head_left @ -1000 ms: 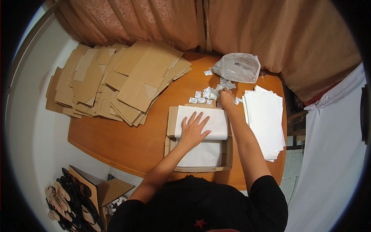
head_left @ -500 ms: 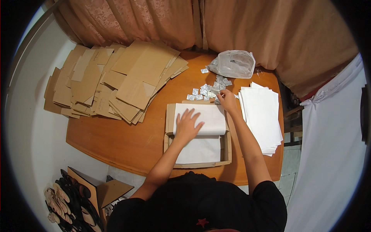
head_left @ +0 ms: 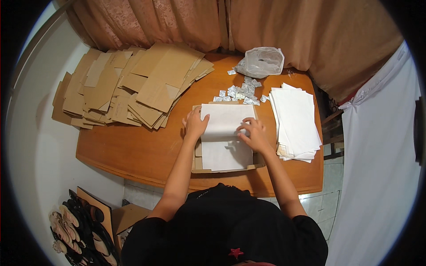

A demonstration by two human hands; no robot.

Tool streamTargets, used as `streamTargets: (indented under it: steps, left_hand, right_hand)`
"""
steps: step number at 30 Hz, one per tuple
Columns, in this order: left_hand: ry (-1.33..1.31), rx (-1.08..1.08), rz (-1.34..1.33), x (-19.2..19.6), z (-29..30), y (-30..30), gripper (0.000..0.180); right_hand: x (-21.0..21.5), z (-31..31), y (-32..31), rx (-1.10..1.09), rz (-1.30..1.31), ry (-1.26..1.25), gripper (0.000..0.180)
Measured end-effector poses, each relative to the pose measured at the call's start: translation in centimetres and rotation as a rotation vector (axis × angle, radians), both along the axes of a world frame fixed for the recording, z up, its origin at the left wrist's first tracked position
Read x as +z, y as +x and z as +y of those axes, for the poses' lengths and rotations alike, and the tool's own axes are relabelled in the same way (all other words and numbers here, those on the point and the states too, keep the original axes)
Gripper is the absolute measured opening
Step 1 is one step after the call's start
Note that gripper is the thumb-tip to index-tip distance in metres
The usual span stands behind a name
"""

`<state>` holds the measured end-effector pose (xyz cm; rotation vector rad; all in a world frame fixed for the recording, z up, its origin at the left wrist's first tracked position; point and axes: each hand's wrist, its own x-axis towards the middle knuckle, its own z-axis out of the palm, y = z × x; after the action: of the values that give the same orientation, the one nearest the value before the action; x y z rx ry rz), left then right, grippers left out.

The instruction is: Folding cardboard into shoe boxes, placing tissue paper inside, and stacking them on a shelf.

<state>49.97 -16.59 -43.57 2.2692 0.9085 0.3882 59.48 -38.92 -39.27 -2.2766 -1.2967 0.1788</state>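
Note:
A shallow cardboard box [head_left: 197, 164] stands in front of me, lined with a sheet of white paper [head_left: 224, 155]. The sheet has a crease across its middle, and its far half lies over the far part of the box. My left hand [head_left: 194, 125] grips the box's left edge, fingers outside and thumb over the paper. Above the paper's right side hovers my right hand [head_left: 254, 135], fingers bent and apart, with nothing visible in them. Just beyond the box lie several small white sachets [head_left: 239, 92], some heaped together.
A clear plastic bag [head_left: 265, 62] with sachets lies at the back. Flat cardboard pieces [head_left: 155, 80] pile up at the left of the wooden table [head_left: 133, 153]. White paper sheets [head_left: 295, 119] are stacked at the right. Shoes [head_left: 80, 226] stand below left.
My right hand has come back from the sachets to the paper's right side. My left hand has slid from the middle of the paper to the box's left edge. The view has shifted slightly.

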Motion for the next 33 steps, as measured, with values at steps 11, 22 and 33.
streamTargets:
  steps: [11,22,33]
  left_hand:
    - [-0.3,0.006,-0.233,0.8,1.4,1.6,0.06]
    - [-0.474,-0.336,-0.664,4.7,-2.0,-5.4,0.055]
    - [0.477,-0.311,-0.526,0.5,-3.5,-7.9,0.011]
  right_hand:
    - [-3.8,-0.1,4.3,-0.613,0.169,0.019,0.053]
    - [-5.8,-3.8,5.3,-0.309,0.3,0.364,0.024]
    - [-4.8,-5.5,1.0,-0.316,-0.059,0.423,0.017]
